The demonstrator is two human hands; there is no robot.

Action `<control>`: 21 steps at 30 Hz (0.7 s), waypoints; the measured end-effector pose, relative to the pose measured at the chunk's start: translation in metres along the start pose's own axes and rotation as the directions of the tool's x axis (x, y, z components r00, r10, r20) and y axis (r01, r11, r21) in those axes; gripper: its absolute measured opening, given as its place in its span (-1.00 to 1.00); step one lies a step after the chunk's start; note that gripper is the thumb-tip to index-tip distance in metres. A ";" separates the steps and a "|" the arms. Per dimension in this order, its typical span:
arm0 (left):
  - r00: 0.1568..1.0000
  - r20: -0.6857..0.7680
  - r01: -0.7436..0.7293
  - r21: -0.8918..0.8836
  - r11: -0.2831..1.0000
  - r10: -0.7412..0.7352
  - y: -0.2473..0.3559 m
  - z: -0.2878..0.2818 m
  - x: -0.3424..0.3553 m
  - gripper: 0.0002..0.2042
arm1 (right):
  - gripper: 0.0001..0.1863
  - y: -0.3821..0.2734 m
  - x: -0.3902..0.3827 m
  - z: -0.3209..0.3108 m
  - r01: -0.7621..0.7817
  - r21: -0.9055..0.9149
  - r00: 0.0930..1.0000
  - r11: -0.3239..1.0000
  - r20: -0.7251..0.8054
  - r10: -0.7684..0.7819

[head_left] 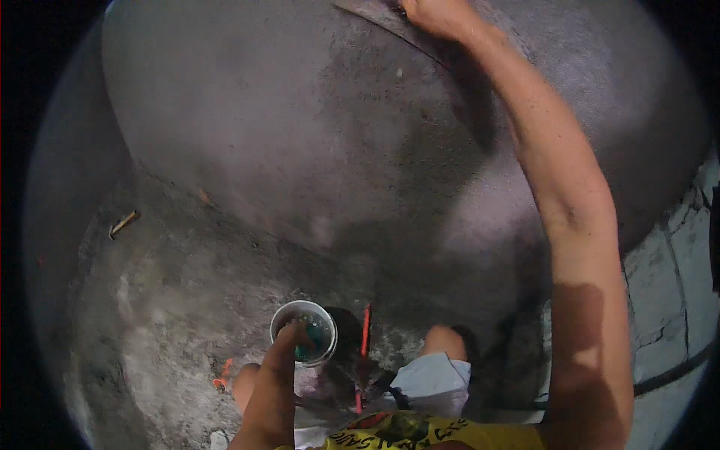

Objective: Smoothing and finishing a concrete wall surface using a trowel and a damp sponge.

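My right hand (439, 16) is raised at the top of the view and is closed on a plastering trowel (382, 19). The trowel's long straight edge lies against the grey plastered wall (247, 97), where a darker damp-looking patch spreads below it. Low down, my left hand (297, 330) reaches into a white bucket (274, 330). Inside the bucket is something wet-looking with a green thing (306, 349) in it. My left fingers are inside the rim and too unclear to tell what they hold.
On the rough grey floor (172, 300), a hammer with a yellowish handle (126, 223) lies to the left. A red bar (366, 330) stands out right of the bucket. An orange item (223, 375) lies by my left knee. Cracked pale blocks (660, 300) show at the right.
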State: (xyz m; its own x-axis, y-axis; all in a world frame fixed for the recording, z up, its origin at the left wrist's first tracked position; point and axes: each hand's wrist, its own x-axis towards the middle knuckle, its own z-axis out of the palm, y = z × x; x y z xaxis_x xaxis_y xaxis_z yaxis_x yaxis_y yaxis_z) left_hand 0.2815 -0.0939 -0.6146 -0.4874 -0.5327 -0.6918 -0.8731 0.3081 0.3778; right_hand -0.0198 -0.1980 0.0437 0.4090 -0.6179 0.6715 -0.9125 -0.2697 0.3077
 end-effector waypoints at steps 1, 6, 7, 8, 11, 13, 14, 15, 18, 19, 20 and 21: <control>0.975 -0.201 0.096 0.010 0.995 -0.092 -0.004 0.016 0.008 -0.20 | -0.49 -0.009 -0.012 0.007 -0.084 0.039 0.996 0.996 0.004 0.084; 0.962 -0.180 0.225 0.095 0.970 -0.205 -0.041 0.050 0.038 -0.40 | -0.57 0.019 -0.092 0.081 0.009 -0.053 0.994 0.999 -0.104 -0.014; 0.942 -0.244 0.255 0.063 0.965 -0.233 -0.056 0.061 0.033 -0.49 | -0.56 0.025 -0.109 0.079 0.062 -0.010 0.986 0.998 -0.153 -0.062; 0.949 -0.233 0.228 0.034 0.973 -0.214 -0.059 0.056 0.028 -0.47 | -0.55 0.031 -0.124 0.059 -0.058 -0.034 0.991 0.998 -0.123 0.054; 0.995 0.083 0.059 -0.119 0.991 -0.050 0.028 -0.040 -0.003 -0.39 | -0.48 0.097 -0.151 -0.019 -0.233 -0.079 0.933 0.969 -0.299 0.200; 0.966 0.253 0.121 -0.257 0.959 -0.054 0.079 -0.100 -0.067 -0.33 | -0.45 0.121 -0.141 -0.045 -0.421 0.073 0.769 0.904 -0.501 0.398; 0.966 0.242 0.160 -0.261 0.952 -0.096 0.054 -0.094 -0.063 -0.33 | -0.45 0.123 -0.126 -0.045 -0.418 0.118 0.755 0.901 -0.507 0.416; 0.986 0.168 0.012 -0.076 0.997 0.001 0.017 -0.084 -0.044 -0.29 | -0.54 0.125 -0.112 -0.045 -0.393 0.353 0.725 0.849 -0.449 0.523; 0.976 0.192 -0.129 0.106 0.986 0.107 0.024 -0.104 -0.033 -0.26 | -0.57 0.112 -0.114 -0.035 -0.324 0.596 0.687 0.734 -0.385 0.616; 0.967 0.243 -0.095 0.065 0.993 0.076 0.041 -0.120 -0.044 -0.27 | -0.54 0.108 -0.116 -0.034 -0.268 0.653 0.680 0.708 -0.392 0.619; 0.955 0.295 -0.047 0.018 0.999 0.040 0.048 -0.132 -0.055 -0.27 | -0.54 0.101 -0.114 -0.035 -0.233 0.675 0.686 0.700 -0.396 0.611; 0.886 0.463 0.069 -0.069 0.995 -0.030 0.046 -0.154 -0.048 -0.32 | -0.54 0.099 -0.113 -0.039 -0.217 0.675 0.693 0.706 -0.403 0.598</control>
State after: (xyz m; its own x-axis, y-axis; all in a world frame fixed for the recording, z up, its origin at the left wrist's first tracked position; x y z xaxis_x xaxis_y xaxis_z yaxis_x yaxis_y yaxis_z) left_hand 0.2632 -0.1761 -0.4692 -0.4004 -0.1165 -0.9089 -0.9036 0.2152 0.3705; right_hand -0.1563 -0.1262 0.0250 -0.2583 -0.2920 0.9209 -0.7386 -0.5547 -0.3831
